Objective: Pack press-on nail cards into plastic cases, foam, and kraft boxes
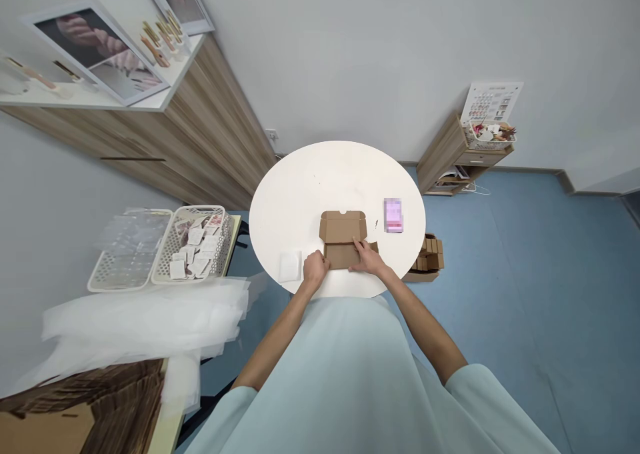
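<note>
A brown cardboard box (343, 255) lies partly folded on the white round table (335, 174), its lid panel (343, 227) standing up or laid back on the far side. My left hand (316, 269) is closed at the box's near left corner, fingers curled against its side. On the right side of the box is my right hand (369, 259), thumb and index finger apart and gripping across that edge. A small side flap sticks out beyond its fingers. Left of the box sits a white square packet (290, 266); a blurred pink-purple item (393, 215) lies to the right.
White baskets (159, 267) with small packets and clear containers stand at the left, near white wrapping sheets (150, 314) and stacked flat cardboard (115, 401). A carton of small brown boxes (427, 257) is on the floor right of the table. A wooden cabinet (450, 151) stands by the wall.
</note>
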Available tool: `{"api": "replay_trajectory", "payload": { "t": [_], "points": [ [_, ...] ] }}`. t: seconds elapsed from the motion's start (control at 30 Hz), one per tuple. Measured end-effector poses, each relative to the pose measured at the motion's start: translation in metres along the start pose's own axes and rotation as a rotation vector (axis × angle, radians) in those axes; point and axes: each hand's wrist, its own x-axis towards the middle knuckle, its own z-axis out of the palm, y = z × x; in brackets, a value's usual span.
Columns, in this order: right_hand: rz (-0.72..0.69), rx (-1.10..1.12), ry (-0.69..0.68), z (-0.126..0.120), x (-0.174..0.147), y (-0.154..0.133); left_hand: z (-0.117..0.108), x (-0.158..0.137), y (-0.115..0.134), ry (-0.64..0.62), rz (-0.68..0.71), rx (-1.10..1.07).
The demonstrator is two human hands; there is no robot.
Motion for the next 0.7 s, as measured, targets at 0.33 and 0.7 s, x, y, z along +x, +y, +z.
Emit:
{"api": "replay_trajectory", "payload": {
  "t": [0.33,0.7],
  "points": [
    [0.129,0.206,0.505,0.007,-0.043,0.036,-0.002,-0.006,0.014,0.018,-0.002,0.058],
    [0.241,0.287,0.434,0.017,-0.05,0.026,-0.001,-0.004,0.014,0.006,-0.02,0.006]
  ]
}}
